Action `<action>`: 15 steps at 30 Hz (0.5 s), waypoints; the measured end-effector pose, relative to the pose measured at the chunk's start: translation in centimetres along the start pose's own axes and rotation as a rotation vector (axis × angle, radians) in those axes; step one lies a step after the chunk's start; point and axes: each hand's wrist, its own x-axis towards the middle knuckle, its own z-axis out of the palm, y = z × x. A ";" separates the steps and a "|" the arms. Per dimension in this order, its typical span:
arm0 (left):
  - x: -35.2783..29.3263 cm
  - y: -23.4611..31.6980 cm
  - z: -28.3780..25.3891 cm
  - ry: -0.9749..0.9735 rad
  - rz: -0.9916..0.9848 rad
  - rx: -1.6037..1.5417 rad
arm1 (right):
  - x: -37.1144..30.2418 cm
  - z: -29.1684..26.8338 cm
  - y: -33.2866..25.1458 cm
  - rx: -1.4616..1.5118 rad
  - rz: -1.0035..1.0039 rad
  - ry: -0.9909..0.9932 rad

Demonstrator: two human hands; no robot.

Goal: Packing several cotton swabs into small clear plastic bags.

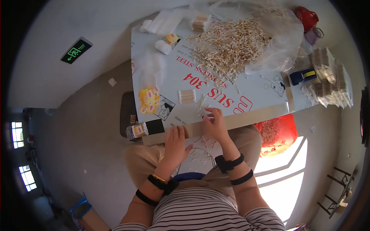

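My left hand [175, 143] lies at the table's near edge, fingers stretched out flat and holding nothing. To its right, my right hand [216, 126] rests over the edge with fingers bent and thumb apart; no held thing shows in it. A few loose cotton swabs [202, 103] lie just beyond its fingertips. Farther left sits a neat row of cotton swabs [187, 96]. Beside my left hand is a black block [155, 126], with a small pack of cotton swabs [139, 130] in clear plastic against it. Yellow paper labels [149, 101] are piled at the table's left side.
A large heap of cotton swabs [231, 48] covers the far table [254, 86], beside a clear plastic bag [283, 42]. Bundled swab packs [331, 82] and a blue tape dispenser [302, 77] stand at right. A red bag [285, 140] is below the table; a tub [194, 163] sits between my legs.
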 end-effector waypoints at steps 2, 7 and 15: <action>1.8 0.9 -1.7 0.158 0.070 -0.038 | 1.1 -1.9 -1.2 -0.159 0.025 -0.015; 7.6 3.0 -2.0 0.310 0.184 -0.181 | 6.1 -3.0 -1.5 -0.557 -0.355 0.056; 11.5 3.2 0.9 0.423 0.085 -0.169 | 10.3 -2.8 -1.1 -0.740 -0.485 -0.111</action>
